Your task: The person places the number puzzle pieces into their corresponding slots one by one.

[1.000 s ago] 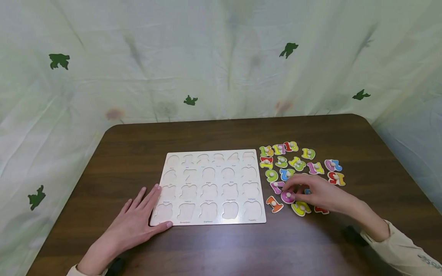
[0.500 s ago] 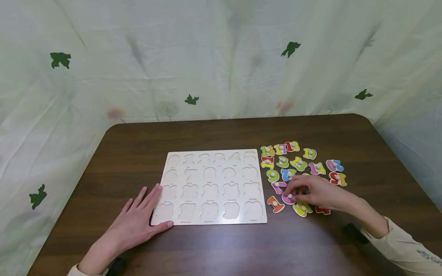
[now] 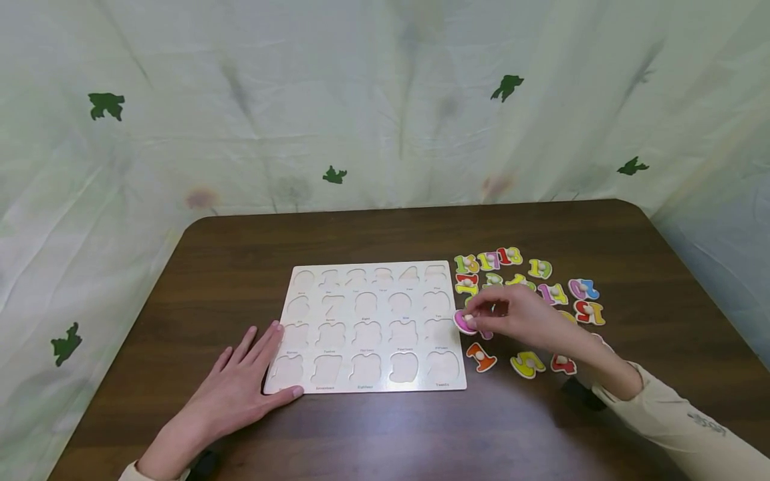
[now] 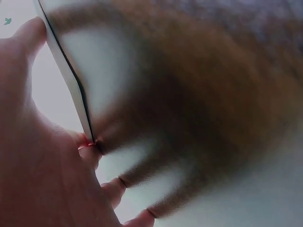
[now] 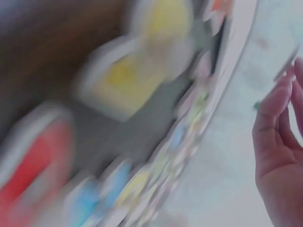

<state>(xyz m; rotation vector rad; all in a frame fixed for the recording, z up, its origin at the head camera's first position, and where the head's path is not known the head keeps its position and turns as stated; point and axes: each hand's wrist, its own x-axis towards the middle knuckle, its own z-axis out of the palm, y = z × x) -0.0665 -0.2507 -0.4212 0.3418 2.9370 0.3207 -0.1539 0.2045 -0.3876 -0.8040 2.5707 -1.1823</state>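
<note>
Shifting up-left in the frame, the right hand [image 3: 522, 318] is pinching the purple piece [image 3: 461, 324], now reaching the board's [image 3: 385, 389] right edge, right of centre; left hand [image 3: 239, 382] is resting, fingers apart, lower left; visible hollows are sitting unfilled.

The right hand [image 3: 517, 315] partly hides the purple piece [image 3: 460, 322], while the yellow piece [image 5: 124, 84] (right wrist view) is blurred

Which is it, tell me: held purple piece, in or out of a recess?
Out: the right hand pinches the purple piece at the right edge of the board, outside the nearest recess.
</note>
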